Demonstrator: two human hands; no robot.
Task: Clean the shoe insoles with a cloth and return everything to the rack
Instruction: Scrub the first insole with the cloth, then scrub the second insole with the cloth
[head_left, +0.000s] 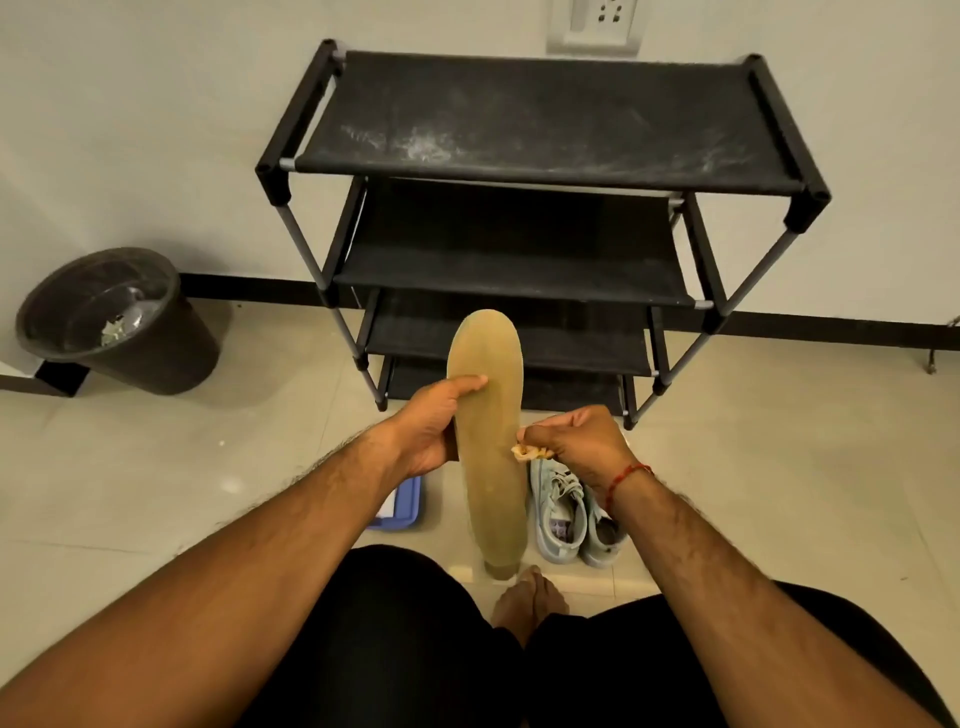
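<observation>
A long tan insole stands upright in the middle of the head view, its lower end near the floor. My left hand grips its left edge, thumb laid across the front. My right hand holds a small crumpled yellowish cloth against the insole's right edge. A pair of light blue-green sneakers sits on the floor just below my right hand. The black shoe rack stands against the wall ahead, its shelves bare and the top one dusty.
A black waste bin with scraps inside stands at the left by the wall. A blue tray lies on the floor under my left forearm. My bare foot rests on the tiles between my knees. A wall socket sits above the rack.
</observation>
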